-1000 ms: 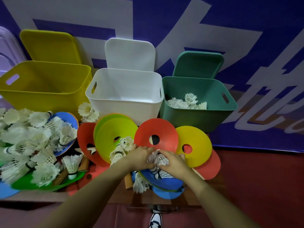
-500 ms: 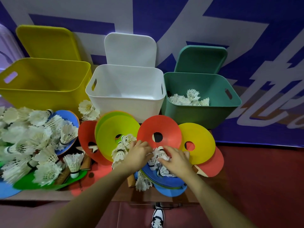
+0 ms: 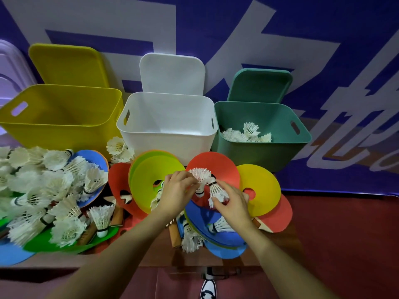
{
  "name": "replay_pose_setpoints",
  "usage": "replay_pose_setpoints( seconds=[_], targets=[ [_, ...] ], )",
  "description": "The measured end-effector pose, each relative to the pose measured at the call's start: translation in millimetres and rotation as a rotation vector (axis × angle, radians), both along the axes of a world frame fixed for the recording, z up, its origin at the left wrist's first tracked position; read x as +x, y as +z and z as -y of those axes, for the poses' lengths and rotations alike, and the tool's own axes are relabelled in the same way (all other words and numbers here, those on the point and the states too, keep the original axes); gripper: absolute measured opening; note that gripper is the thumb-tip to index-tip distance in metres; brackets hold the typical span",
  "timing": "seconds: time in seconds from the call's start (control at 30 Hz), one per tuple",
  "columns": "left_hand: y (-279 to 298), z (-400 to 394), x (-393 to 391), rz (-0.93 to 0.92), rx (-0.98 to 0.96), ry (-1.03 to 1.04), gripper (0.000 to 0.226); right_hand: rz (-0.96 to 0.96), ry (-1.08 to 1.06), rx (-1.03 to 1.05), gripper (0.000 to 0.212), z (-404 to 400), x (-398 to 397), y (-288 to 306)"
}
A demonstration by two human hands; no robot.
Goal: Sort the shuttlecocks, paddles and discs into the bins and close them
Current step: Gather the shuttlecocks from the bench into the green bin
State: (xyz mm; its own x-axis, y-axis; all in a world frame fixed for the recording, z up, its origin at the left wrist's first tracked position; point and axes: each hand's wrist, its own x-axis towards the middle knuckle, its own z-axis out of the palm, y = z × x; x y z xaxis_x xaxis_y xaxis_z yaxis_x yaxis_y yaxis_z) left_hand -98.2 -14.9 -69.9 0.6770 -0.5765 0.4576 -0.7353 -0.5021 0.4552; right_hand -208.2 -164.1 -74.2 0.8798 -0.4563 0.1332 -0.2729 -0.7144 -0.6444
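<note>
Your left hand (image 3: 177,194) pinches one shuttlecock (image 3: 199,176) and your right hand (image 3: 232,201) grips another (image 3: 217,190), both now lifted off the blue disc (image 3: 207,221) they touched a second ago, above the red disc (image 3: 218,167). Overlapping discs and a shuttlecock heap (image 3: 38,190) at near left crowd the table. Three open bins stand beyond: yellow bin (image 3: 60,119), white bin (image 3: 166,126), and the green bin (image 3: 263,134) holding shuttlecocks.

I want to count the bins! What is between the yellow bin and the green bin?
In the head view, the white bin stands between the yellow bin and the green bin.
</note>
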Motion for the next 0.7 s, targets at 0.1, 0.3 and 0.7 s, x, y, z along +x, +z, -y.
replay_pose_setpoints(
  seconds=[0.1, 0.3, 0.7],
  targets=[
    [18.3, 5.0, 4.5, 0.028, -0.076, -0.025, 0.028, 0.064, -0.02, -0.073, 0.041, 6.2, 1.5, 19.5],
    [61.3, 28.1, 18.6, 0.13, -0.168, -0.097, 0.025, 0.177, -0.026, -0.205, 0.045, 31.0, 8.2, 65.3],
    [113.5, 150.3, 51.1, 0.264, -0.203, -0.117, 0.027, 0.193, -0.047, -0.254, 0.041, 153.6, 43.0, 121.0]
  ],
)
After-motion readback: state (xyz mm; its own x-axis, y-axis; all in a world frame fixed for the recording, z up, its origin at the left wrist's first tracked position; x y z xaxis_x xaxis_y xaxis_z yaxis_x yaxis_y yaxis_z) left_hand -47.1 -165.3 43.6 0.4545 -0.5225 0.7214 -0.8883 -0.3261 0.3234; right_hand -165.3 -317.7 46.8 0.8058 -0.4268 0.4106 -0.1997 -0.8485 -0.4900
